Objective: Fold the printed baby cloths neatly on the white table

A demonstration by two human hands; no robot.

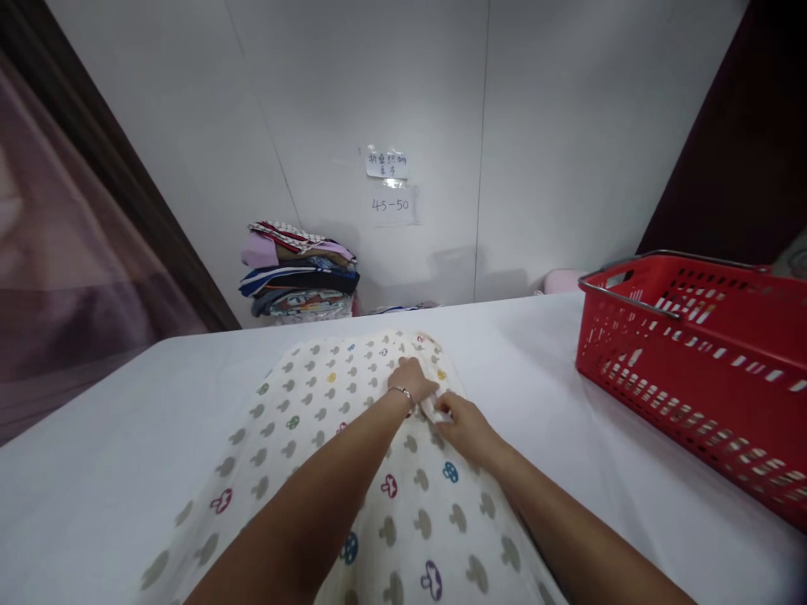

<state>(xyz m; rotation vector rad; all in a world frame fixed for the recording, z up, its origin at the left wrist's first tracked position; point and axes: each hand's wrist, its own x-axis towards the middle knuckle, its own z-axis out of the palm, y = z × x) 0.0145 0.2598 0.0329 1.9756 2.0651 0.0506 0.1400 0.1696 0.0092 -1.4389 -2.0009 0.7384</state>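
Left hand (pixel 411 380) presses the cloth (pixel 277 454) flat, probably to steady it. Just beside, right hand (pixel 467 427) pinches its fold, likely for control.

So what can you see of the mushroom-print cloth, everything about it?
The cloth is off-white, soft-looking fabric with rows of grey mushrooms and a few red, blue, yellow, green and purple ones. It lies spread on the white table, its near end running out of view. The left hand rests on it; the right hand pinches a gathered bit beside it.
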